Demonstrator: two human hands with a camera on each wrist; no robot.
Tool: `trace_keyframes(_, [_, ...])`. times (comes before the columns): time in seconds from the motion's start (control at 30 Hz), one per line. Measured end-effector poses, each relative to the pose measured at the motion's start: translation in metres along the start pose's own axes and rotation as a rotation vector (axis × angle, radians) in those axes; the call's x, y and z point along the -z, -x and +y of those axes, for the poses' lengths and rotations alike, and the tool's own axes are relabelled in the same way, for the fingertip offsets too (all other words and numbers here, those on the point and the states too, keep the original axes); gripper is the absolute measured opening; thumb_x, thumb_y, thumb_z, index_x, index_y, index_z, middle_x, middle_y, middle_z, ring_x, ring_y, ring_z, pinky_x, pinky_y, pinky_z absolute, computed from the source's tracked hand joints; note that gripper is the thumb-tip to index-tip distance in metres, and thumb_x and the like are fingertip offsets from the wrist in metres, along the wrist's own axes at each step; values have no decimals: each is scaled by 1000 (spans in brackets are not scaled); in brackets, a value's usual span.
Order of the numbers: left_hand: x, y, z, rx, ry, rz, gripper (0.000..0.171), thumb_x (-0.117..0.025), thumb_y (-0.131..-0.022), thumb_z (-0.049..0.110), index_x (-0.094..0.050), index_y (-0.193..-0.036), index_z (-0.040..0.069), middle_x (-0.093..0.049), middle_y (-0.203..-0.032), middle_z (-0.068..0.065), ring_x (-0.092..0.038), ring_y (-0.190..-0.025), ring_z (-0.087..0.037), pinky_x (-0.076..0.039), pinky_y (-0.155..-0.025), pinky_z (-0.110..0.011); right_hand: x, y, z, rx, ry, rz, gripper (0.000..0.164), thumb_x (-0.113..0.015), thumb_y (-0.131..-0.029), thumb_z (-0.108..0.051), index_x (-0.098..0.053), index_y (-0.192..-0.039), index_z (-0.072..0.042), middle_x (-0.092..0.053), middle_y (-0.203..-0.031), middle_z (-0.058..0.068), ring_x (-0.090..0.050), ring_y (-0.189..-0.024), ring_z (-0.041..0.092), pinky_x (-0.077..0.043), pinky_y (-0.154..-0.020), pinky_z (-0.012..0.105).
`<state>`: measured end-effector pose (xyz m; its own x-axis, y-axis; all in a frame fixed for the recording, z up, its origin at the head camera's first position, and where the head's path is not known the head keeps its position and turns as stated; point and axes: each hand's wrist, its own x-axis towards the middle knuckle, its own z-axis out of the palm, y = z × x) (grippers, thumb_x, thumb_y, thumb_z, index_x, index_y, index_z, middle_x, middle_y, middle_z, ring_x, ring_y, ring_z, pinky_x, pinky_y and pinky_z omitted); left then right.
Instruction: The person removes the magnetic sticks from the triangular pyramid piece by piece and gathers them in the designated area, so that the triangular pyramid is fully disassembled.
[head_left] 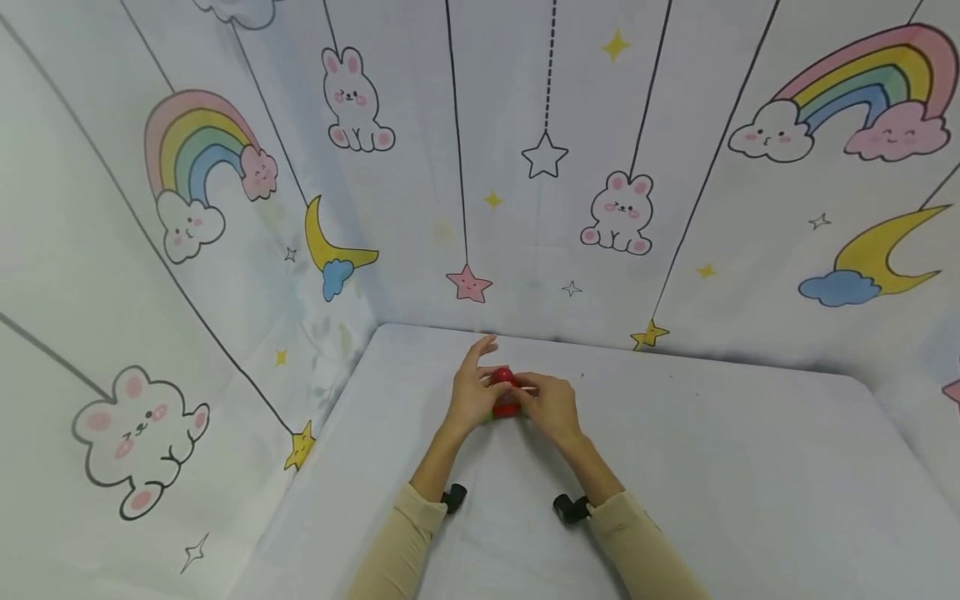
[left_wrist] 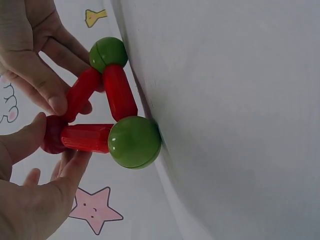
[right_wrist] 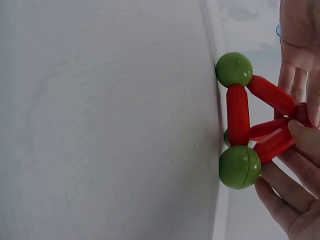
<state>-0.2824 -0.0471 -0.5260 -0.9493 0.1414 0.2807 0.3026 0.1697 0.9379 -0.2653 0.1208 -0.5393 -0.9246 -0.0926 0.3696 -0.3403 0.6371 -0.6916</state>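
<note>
A toy pyramid of red rods (right_wrist: 238, 114) and green balls (left_wrist: 134, 142) stands on the table in front of me, a red ball (head_left: 502, 375) at its peak. Two green balls show large in each wrist view; a third peeks out behind a rod in the right wrist view. My left hand (head_left: 471, 396) holds the peak from the left, thumb on the red ball and fingers behind a rod, one finger raised. From the right, my right hand (head_left: 552, 406) pinches a sloping rod close to the red ball. Fingers hide part of the peak.
A white-covered table (head_left: 712, 467) spreads out around the hands, its far edge just behind the toy. White cloth walls (head_left: 525, 217) with printed rabbits, rainbows and stars rise at the back and sides. Black wrist cameras (head_left: 572, 508) sit at the cuffs.
</note>
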Motion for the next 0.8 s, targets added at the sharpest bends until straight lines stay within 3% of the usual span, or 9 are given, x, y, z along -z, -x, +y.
trace_keyframes(0.27, [2, 1, 0, 24, -41, 70, 85, -74, -88, -12, -46, -154, 34, -51, -147, -13, -66, -119, -34, -58, -95, -42, 2, 0, 2, 1, -33, 15, 21, -82, -92, -17, -81, -112, -10, -80, -104, 9, -78, -91, 30, -63, -78, 47])
trace_keyframes(0.43, [6, 0, 0, 57, -75, 83, 81, -73, -92, -8, -45, -154, 36, -49, -147, -14, -63, -124, -36, -57, -98, -43, 5, -1, 6, -8, -29, 39, 21, -81, -92, -18, -80, -112, -9, -80, -103, 8, -78, -96, 27, -61, -87, 49])
trace_keyframes(0.67, [13, 1, 3, 94, -101, 104, 74, -69, -95, -6, -45, -155, 30, -50, -145, -16, -62, -124, -39, -56, -101, -45, 13, -1, 8, -85, -43, 36, 18, -78, -95, -18, -78, -111, -10, -80, -99, 5, -77, -98, 24, -59, -93, 48])
trace_keyframes(0.73, [16, 0, 2, 113, -101, 103, 72, -68, -96, -5, -44, -155, 28, -50, -145, -16, -61, -125, -39, -55, -101, -47, 16, -1, 8, -104, -50, 39, 16, -77, -94, -18, -77, -108, -10, -80, -96, 4, -77, -94, 23, -58, -92, 51])
trace_keyframes(0.8, [19, -1, 1, 134, -113, 101, 70, -67, -98, -3, -43, -156, 27, -50, -145, -16, -60, -126, -39, -55, -102, -48, 19, -1, 8, -119, -50, 45, 15, -76, -93, -18, -77, -106, -10, -79, -94, 3, -77, -90, 22, -52, -100, 57])
